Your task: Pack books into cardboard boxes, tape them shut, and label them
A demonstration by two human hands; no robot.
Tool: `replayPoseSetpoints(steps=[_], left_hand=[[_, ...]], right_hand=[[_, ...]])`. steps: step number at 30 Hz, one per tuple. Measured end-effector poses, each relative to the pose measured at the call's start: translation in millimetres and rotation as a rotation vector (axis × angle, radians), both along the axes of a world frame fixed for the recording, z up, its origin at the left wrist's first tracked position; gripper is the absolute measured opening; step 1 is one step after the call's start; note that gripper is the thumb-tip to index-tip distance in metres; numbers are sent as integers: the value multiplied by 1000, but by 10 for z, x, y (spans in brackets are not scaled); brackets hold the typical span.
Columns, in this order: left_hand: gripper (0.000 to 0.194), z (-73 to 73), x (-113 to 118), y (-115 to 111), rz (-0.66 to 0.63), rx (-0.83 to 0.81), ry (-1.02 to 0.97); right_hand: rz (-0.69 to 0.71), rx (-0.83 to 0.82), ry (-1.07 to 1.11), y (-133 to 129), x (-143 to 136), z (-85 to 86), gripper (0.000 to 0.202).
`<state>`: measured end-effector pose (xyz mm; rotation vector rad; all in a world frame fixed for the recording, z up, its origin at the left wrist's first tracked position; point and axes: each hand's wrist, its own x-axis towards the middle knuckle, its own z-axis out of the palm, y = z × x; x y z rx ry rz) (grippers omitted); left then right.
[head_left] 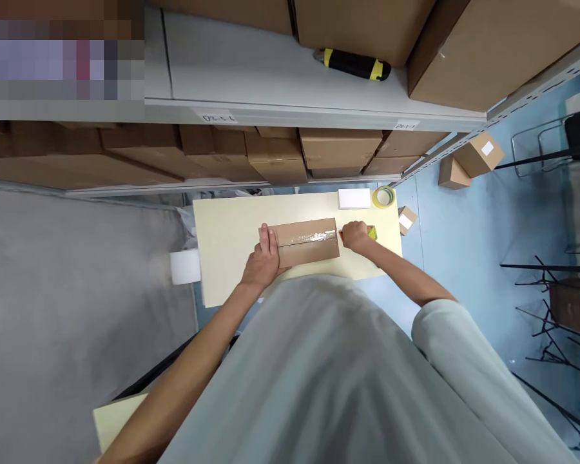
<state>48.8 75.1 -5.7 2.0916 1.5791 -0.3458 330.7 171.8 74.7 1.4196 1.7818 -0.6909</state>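
A closed cardboard box lies lengthwise over the pale yellow table, with a strip of shiny clear tape along its seam. My left hand grips its left end, fingers over the top and thumb at the near side. Just off the box's right end, my right hand is closed in a fist around a small red and yellow-green tool. Only the ends of that tool show, so its exact kind is hidden.
A white box and a tape roll sit at the table's far right. Above hangs a shelf with cartons and a black-yellow tool. A white roll is at the left edge; small boxes stand right.
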Motion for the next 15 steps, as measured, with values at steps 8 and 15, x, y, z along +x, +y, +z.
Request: replayPoseSetpoints(steps=[8, 15], left_hand=[[127, 5, 38, 24, 5, -18, 85], [137, 7, 66, 15, 34, -15, 97]], right_hand=[[-149, 25, -59, 81, 687, 93, 43], [-142, 124, 30, 154, 480, 527, 49]])
